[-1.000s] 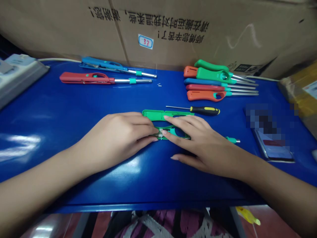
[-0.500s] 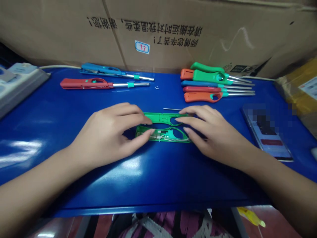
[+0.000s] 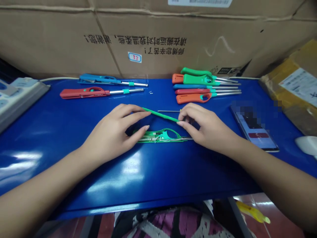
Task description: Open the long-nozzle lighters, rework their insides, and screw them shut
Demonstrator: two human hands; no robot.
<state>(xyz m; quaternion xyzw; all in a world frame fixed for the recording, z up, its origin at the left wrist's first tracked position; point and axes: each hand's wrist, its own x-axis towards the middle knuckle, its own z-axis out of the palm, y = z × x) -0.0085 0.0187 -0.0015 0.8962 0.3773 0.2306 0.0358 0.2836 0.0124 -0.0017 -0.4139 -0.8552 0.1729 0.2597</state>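
Observation:
A green casing half [image 3: 162,115] of a long-necked lighter stands tilted nearly edge-on, slanting down to the right. Its right end is pinched between the thumb and fingers of my right hand [image 3: 204,124]. My left hand [image 3: 119,127] has its fingertips against the left end of this half, while the thumb stays apart and below. Closer to me, the other green lighter half [image 3: 160,136] lies on the table with its inner parts and white wires exposed; my left thumb covers some of it. Behind my right fingers lies a thin screwdriver [image 3: 169,111], its handle mostly hidden.
Red [image 3: 85,93] and blue [image 3: 99,79] lighters lie at back left, beside tiny metal pins [image 3: 151,92]. Several lighters [image 3: 194,97] are grouped at back right. A phone [image 3: 255,129], a power strip [image 3: 22,99] and cardboard boxes [image 3: 148,19] surround the blue table [image 3: 111,185].
The upper casing half lay flat showing its inside; now it is raised and turned on edge. My right fingers have closed on its end. The view has shifted slightly.

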